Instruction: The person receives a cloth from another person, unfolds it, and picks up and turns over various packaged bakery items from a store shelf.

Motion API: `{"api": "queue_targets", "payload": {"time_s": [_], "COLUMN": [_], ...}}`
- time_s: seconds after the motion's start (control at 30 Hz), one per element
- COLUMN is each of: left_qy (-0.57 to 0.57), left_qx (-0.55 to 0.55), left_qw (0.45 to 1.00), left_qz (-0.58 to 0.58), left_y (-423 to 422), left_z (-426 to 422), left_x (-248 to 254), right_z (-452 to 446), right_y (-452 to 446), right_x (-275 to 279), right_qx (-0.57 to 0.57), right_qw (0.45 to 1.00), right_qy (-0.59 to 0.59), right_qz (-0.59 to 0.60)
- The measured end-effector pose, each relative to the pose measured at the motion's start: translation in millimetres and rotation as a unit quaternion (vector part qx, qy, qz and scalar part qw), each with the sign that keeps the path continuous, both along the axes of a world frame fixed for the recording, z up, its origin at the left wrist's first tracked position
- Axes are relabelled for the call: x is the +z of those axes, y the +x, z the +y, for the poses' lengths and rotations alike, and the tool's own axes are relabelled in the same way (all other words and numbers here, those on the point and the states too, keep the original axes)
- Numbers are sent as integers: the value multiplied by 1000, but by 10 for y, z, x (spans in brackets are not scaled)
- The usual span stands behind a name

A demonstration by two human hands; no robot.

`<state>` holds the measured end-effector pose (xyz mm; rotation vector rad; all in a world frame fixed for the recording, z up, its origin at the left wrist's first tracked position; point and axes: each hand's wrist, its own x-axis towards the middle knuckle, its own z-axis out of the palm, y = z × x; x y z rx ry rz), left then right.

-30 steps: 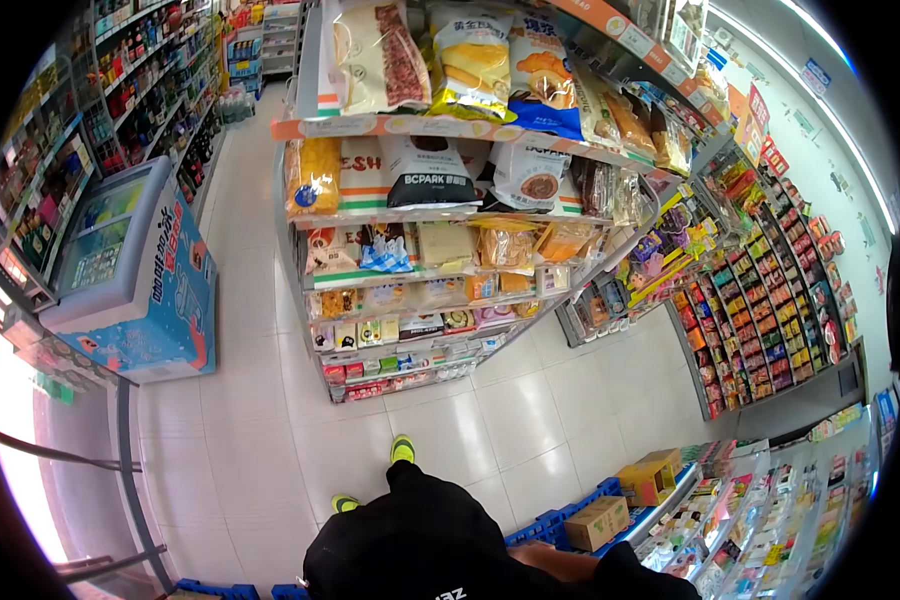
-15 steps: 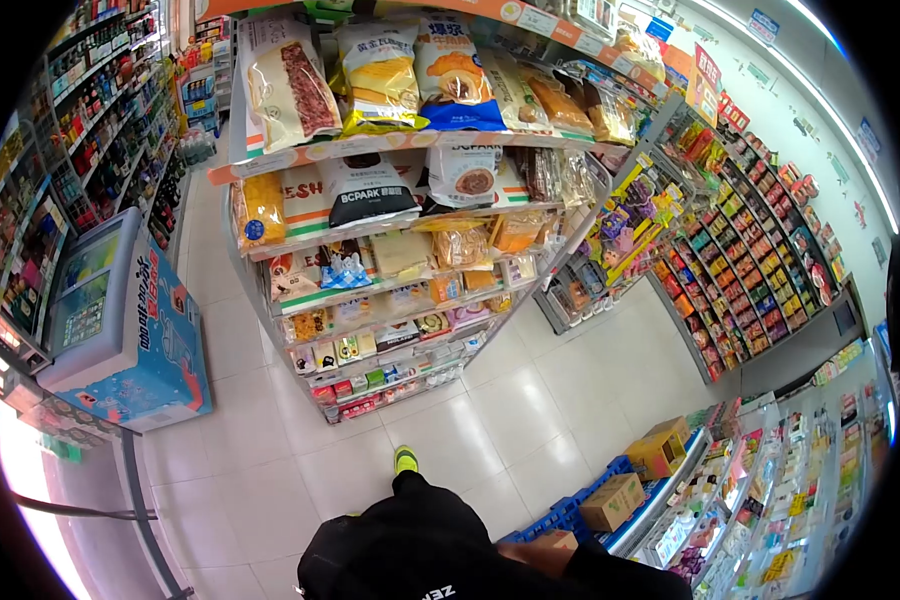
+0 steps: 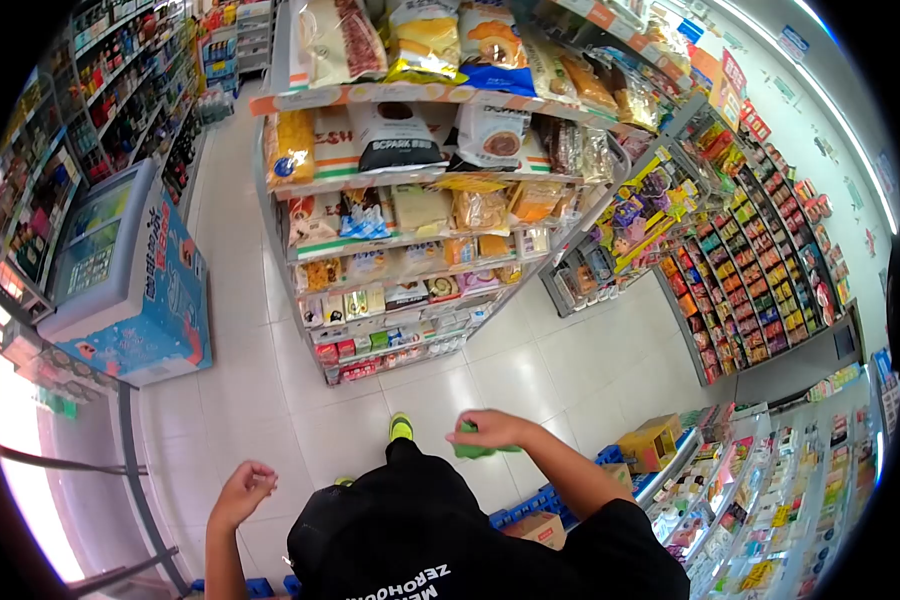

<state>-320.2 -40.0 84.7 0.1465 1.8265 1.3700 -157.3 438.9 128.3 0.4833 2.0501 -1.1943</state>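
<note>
Both hands had risen into full view: right hand (image 3: 494, 429) fingers grasped a green cloth-like item (image 3: 478, 450), left hand (image 3: 242, 493) fingers loosely curled, apparently empty, free.

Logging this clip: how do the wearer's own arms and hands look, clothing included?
Both the left hand and right hand are ungloved, with no watch or bracelet seen at either wrist. The forearms are uncovered. The right arm has a short black sleeve, part of a black shirt with white lettering; the left sleeve's edge isn't clear.
</note>
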Motion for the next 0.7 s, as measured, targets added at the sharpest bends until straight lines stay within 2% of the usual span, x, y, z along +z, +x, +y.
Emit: {"api": "queue_targets", "payload": {"time_s": [0.1,0.17,0.23,0.3,0.37,0.47,0.57,0.7], "left_qy": [38,119,116,101,72,121,134,115], "left_qx": [-53,-76,-110,-149,-194,-91,12,63], "left_qw": [987,936,918,923,948,954,985,985], "left_qz": [145,321,363,340,243,258,104,108], "left_y": [-35,17,101,106,93,142,163,162], "left_z": [613,1075,1357,1346,1252,1099,1059,1150], "left_x": [844,1378,1623,1637,1552,1523,1531,1646], "right_z": [-354,-675,-910,-1067,-1134,-1215,-1341,-1353], "right_y": [-501,-705,-840,-947,-1004,-1069,-1130,-1196], "right_x": [802,1220,1500,1680,1696,1611,1669,1686], "right_qx": [106,146,169,185,147,92,44,35], "right_qw": [979,956,935,925,908,856,892,878], "right_qy": [8,-65,-111,-133,-105,-28,15,54], "right_qz": [173,247,291,304,379,508,450,474]}}
